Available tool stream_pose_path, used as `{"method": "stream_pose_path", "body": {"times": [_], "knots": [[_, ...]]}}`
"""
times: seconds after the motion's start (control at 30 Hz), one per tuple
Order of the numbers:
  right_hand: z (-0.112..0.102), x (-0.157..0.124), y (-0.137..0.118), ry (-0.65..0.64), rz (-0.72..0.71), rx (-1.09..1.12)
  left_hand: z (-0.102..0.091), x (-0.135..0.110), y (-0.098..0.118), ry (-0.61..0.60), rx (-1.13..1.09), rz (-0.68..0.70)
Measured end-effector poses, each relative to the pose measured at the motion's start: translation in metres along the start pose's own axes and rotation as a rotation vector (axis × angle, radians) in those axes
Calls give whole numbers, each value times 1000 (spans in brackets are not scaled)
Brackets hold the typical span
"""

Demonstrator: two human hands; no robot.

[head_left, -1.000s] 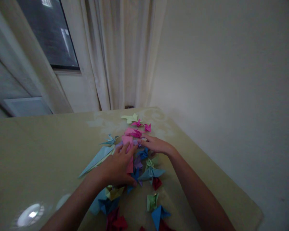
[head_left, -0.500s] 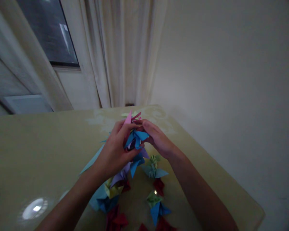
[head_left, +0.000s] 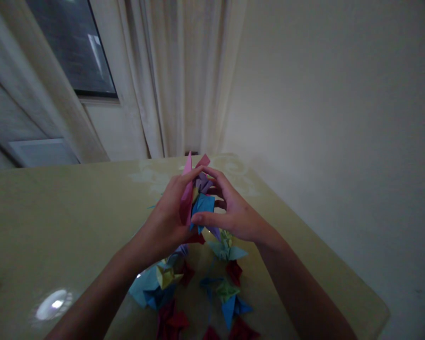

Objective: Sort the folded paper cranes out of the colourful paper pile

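Both my hands are raised above the table and closed round a bunch of folded paper pieces (head_left: pixel 200 198), pink, purple and blue. My left hand (head_left: pixel 168 219) grips the bunch from the left, fingers on the pink sheet. My right hand (head_left: pixel 233 215) cups it from the right, thumb pressed on the blue piece. Under my hands more folded paper shapes lie on the table: a light blue one (head_left: pixel 143 285), a yellow one (head_left: pixel 165 275), a green-blue one (head_left: pixel 228 250), dark red ones (head_left: pixel 170 321) and a blue one (head_left: pixel 233 307).
The beige table (head_left: pixel 56 226) reaches back to a window with pale curtains (head_left: pixel 177 80). A plain wall (head_left: pixel 340 118) runs along its right edge. A bright light reflection (head_left: pixel 51 304) lies near the table's left front.
My hands gathered several paper pieces from the table and lifted them. They now hold the bunch higher, with the right hand curled closer round it.
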State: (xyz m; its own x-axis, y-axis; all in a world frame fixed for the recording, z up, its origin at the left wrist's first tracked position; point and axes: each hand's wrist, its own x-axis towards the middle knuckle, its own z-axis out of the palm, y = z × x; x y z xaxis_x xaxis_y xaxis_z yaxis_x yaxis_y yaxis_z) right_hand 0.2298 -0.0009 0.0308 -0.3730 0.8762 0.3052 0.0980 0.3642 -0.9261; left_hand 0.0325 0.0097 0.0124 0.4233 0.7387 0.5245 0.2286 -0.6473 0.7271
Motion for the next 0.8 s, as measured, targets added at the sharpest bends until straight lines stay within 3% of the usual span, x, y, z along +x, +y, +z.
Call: {"method": "stream_pose_path", "body": {"times": [0.13, 0.3, 0.43, 0.53, 0.57, 0.67, 0.8], "knots": [[3, 5, 5, 57, -103, -64, 2, 0, 2, -8, 31, -19], [-6, 8, 18, 284, -41, -182, -16, -1, -6, -150, -30, -156], [-31, 17, 34, 432, -30, -359, -42, -6, -14, -355, 133, -230], [-57, 41, 64, 576, -14, -496, -51, -11, -19, -473, 171, -269], [-65, 54, 78, 572, 21, -539, -51, -13, -21, -488, 184, -268], [-81, 100, 123, 388, 219, -655, -45, -16, -27, -482, 271, -271], [-81, 155, 168, 221, 285, -672, -27, -19, -34, -564, 346, -347]]}}
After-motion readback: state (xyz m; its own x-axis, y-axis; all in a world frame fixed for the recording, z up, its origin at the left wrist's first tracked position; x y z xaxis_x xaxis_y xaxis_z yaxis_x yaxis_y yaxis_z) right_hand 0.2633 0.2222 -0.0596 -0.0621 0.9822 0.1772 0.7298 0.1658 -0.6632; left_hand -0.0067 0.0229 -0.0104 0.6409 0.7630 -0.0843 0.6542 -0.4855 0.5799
